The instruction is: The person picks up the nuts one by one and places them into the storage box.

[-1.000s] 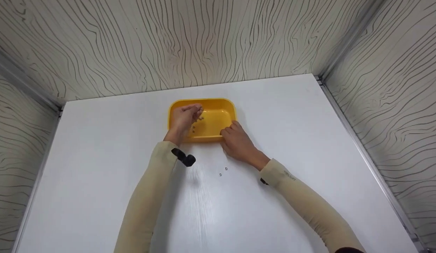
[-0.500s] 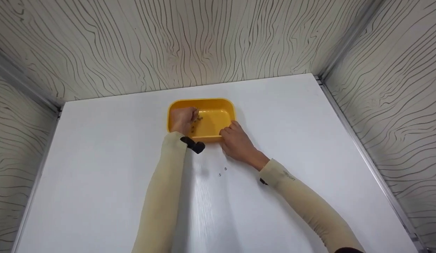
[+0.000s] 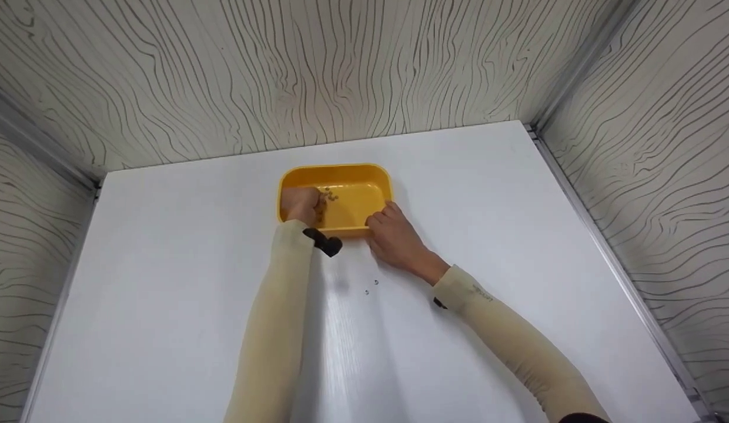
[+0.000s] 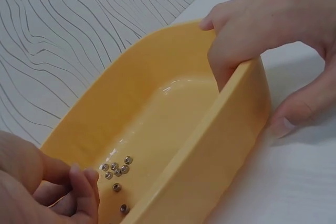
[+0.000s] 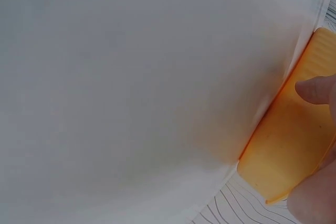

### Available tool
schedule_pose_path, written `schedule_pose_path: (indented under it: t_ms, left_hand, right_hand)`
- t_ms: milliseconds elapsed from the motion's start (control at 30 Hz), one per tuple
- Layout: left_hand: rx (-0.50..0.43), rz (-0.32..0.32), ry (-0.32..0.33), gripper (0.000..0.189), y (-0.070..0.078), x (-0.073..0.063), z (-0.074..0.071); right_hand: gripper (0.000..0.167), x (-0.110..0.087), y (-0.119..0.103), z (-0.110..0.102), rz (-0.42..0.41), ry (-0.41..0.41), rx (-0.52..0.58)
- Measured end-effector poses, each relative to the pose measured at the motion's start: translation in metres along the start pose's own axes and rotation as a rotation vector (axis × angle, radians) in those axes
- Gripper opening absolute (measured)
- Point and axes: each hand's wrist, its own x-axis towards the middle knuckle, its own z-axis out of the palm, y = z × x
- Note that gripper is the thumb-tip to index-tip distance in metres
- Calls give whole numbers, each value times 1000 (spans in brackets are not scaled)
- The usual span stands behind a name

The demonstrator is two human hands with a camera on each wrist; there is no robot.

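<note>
A yellow plastic tray stands on the white table in the head view. My left hand is down inside its left end, fingers curled. In the left wrist view these curled fingers are beside several small metal nuts on the tray floor. Nothing shows between the fingertips, though part of the hand is cut off by the frame. My right hand grips the tray's near right corner. Its thumb presses the outer wall and its other fingers reach over the rim.
Two small metal nuts, a nearer one and a farther one, lie on the white table in front of the tray. Wood-patterned panels rise behind the table and at both sides.
My left hand has lowered from above the tray's back left part to its floor, and drawn slightly left and nearer. The right hand keeps its grip on the corner.
</note>
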Motion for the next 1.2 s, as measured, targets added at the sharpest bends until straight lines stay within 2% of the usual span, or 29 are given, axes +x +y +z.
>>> schedule_pose_path:
  t_ms: [167,267,300,367,533,700,900,1067,1200]
  left_hand:
    - [136,59,13,33,10,-3,-4]
    - [247,146,10,8,18,-4,-4]
    - [288,189,-3,5,20,-5,-4]
    - [395,304,-44,18,22,-10,-6]
    - [649,592,-210,23,18,-34,-15]
    - [867,836,-348,26,0,-58,-19]
    - [1104,1056,-465,23,-35,-83,-25]
    - [1221,1257,-556,20,-69,-90,-33]
    - [1365,1377,-611,15,-90,-92,-38]
  right_hand:
    - [19,-1,0,-2,13,-13,9]
    - [19,-1,0,-3,12,-14,2]
    - [19,0,-1,-3,11,-12,-1]
    - [20,0,-1,-3,7,-10,-10]
    - [17,1,-1,-4,3,-22,-12]
    - [15,3,-2,-6,21,-9,-8]
    - [22,4,-6,-3,69,-30,-4]
    - [20,2,-7,-2,82,-56,-22]
    - [20,1,-6,-2,54,-51,-60]
